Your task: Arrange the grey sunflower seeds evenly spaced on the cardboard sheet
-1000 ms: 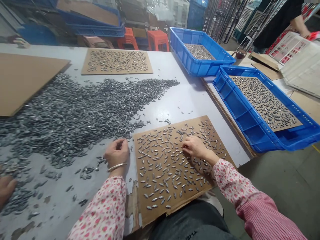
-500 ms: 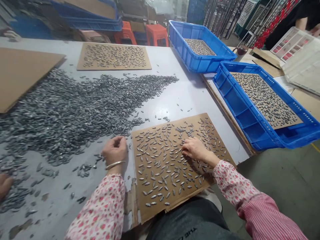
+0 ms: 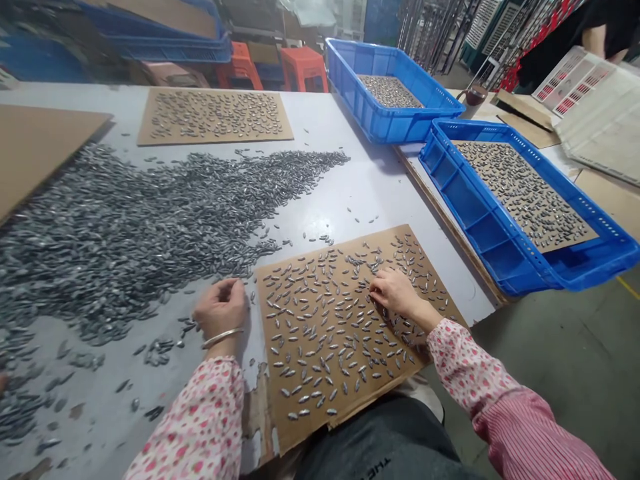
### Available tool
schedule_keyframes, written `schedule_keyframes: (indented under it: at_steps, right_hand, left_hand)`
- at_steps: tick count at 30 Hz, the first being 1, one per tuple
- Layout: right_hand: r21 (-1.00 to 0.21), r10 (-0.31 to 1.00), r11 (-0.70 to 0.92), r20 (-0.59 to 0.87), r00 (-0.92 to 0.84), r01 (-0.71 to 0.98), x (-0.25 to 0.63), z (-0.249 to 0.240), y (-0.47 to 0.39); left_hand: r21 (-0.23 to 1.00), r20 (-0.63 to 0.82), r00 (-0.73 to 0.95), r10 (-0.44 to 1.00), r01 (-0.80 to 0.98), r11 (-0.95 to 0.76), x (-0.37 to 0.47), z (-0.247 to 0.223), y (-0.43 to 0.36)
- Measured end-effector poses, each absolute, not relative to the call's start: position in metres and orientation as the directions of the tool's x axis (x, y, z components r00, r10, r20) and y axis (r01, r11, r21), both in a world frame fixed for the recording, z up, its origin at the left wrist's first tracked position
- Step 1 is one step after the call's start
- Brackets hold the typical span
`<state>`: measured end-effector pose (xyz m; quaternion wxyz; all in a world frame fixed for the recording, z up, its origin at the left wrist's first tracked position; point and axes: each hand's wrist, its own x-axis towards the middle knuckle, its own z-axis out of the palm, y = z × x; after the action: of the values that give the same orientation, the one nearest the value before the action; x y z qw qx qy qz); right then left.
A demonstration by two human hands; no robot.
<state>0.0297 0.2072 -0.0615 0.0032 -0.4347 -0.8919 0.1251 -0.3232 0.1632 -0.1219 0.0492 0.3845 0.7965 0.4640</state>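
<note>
Well, grey heap (image 3: 165,227) beside the cardboard (image 3: 287,437) — blue trays (image 3: 467,207) beyond.

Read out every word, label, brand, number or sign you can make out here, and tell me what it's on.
"THE": on the dark cloth over the person's lap, at the bottom edge; any further lettering there is cut off or unclear.
No readable text: nearer blue tray, farther blue tray, cardboard sheet.
Background at upper right: too blurred or small to tell.
</note>
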Motion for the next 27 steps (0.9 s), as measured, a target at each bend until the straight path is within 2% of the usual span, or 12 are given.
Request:
schedule_keyframes:
  at_steps: [6,13,19,23,27]
  right_hand:
    - [-0.174,0.775,0.590,-0.151,-0.613,0.788,0.028,-0.054,0.208]
    - [-0.209,0.784,0.591,-0.076,-0.616,0.779,0.013,-0.061,0.211]
    - [-0.145,0.752,0.638,-0.097,-0.653,0.756,0.001,-0.053,0.207]
    - [-0.212,0.745,0.622,-0.135,-0.653,0.753,0.008,-0.048,0.211]
    - [-0.258,0.815,0.532,-0.103,-0.570,0.807,0.017,-0.050,0.221]
  left_hand:
    - [0.781,0.274,-0.707,0.651,0.559,0.278,-0.325,-0.122,0.163]
    - [0.780,0.297,-0.704,0.645,0.568,0.261,-0.323,-0.118,0.163]
    - [0.771,0.302,-0.696,0.651,0.580,0.262,-0.323,-0.120,0.164]
    - [0.784,0.271,-0.710,0.650,0.554,0.278,-0.323,-0.120,0.164]
    - [0.782,0.233,-0.714,0.660,0.541,0.310,-0.321,-0.116,0.163]
